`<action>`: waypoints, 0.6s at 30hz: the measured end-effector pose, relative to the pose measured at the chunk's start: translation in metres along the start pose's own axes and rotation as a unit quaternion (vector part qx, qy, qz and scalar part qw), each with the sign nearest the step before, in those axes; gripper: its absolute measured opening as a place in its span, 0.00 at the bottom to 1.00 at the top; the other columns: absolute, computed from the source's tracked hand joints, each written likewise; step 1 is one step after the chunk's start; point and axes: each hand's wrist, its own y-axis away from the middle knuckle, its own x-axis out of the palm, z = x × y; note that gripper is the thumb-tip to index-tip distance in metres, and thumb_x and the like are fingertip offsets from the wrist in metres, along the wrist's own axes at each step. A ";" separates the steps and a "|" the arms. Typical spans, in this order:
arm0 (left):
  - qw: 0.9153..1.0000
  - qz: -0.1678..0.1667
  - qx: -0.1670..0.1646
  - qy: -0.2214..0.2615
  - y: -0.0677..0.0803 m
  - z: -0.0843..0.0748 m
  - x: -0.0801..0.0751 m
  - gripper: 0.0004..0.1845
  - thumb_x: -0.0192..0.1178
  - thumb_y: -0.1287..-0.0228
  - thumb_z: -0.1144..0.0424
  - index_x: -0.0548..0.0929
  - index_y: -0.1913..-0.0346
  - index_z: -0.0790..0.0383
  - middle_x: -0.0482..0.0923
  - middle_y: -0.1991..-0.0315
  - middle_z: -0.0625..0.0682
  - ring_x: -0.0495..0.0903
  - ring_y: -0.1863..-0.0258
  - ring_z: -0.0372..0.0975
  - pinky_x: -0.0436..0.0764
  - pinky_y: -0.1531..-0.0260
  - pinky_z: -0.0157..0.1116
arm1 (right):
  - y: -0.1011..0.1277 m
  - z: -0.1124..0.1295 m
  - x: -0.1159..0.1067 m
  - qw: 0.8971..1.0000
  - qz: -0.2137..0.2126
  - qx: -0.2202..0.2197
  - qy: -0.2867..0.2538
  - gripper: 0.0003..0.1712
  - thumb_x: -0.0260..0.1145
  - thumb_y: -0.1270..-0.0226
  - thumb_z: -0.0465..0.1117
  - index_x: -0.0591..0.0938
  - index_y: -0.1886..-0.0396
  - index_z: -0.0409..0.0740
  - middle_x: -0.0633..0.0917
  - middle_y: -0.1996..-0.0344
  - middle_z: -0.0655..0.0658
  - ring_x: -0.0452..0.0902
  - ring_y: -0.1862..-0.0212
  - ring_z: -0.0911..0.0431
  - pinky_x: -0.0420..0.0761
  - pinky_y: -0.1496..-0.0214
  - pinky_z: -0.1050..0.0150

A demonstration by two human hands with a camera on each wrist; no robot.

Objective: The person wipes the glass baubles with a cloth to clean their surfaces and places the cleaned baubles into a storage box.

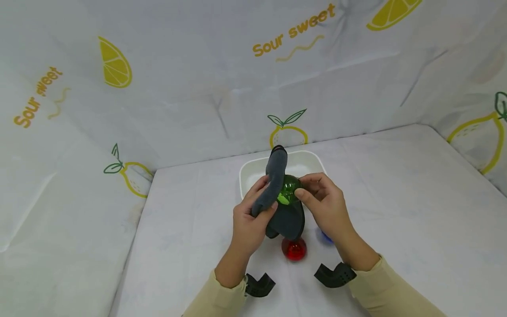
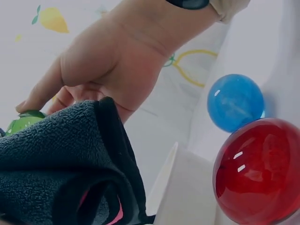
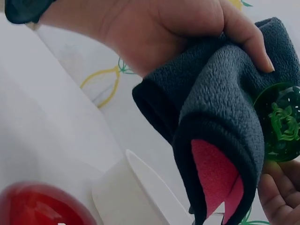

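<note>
My left hand [image 1: 251, 220] grips a folded dark grey cloth [image 1: 283, 220] with black edging, its thumb over a fold. Pink inner lining shows at the cloth's opening in the right wrist view. Against the cloth sits a clear green ball [image 1: 290, 189], with a leaf-like figure visible in it in the right wrist view. My right hand [image 1: 326, 204] pinches this ball at its right side between thumb and fingers. Below the cloth, a red ball [image 1: 295, 250] rests on the table. Partly hidden behind my right hand is a blue ball [image 1: 327, 238].
A white tray [image 1: 309, 157] stands behind the hands, its front part covered by them and the cloth. The white tablecloth [image 1: 190, 220] meets an upright sheet printed with lemons [image 1: 116, 66]. Black bands [image 1: 336, 276] sit at both wrists.
</note>
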 end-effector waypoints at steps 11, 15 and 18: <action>1.000 -0.001 -0.004 -0.019 0.001 0.001 0.001 0.21 0.61 0.34 0.71 0.80 0.38 0.62 0.72 0.32 0.49 0.70 0.31 0.42 0.75 0.37 0.38 | 0.000 0.001 -0.002 0.999 -0.004 0.028 -0.017 0.15 0.69 0.38 0.30 0.82 0.50 0.36 0.85 0.50 0.47 0.85 0.54 0.60 0.84 0.53 0.68; 1.000 -0.008 0.001 -0.023 0.000 -0.001 0.001 0.21 0.61 0.34 0.71 0.80 0.39 0.64 0.72 0.32 0.51 0.70 0.31 0.43 0.74 0.36 0.38 | 0.001 0.001 -0.003 0.998 0.028 -0.043 0.029 0.20 0.71 0.42 0.27 0.81 0.49 0.36 0.85 0.47 0.42 0.85 0.53 0.61 0.84 0.52 0.68; 1.000 -0.008 0.003 -0.022 -0.001 -0.003 0.000 0.20 0.61 0.34 0.72 0.80 0.39 0.65 0.73 0.33 0.52 0.70 0.31 0.43 0.73 0.36 0.39 | 0.002 0.002 -0.004 0.994 0.048 -0.080 0.050 0.22 0.73 0.44 0.27 0.81 0.49 0.37 0.84 0.45 0.39 0.84 0.52 0.63 0.84 0.53 0.69</action>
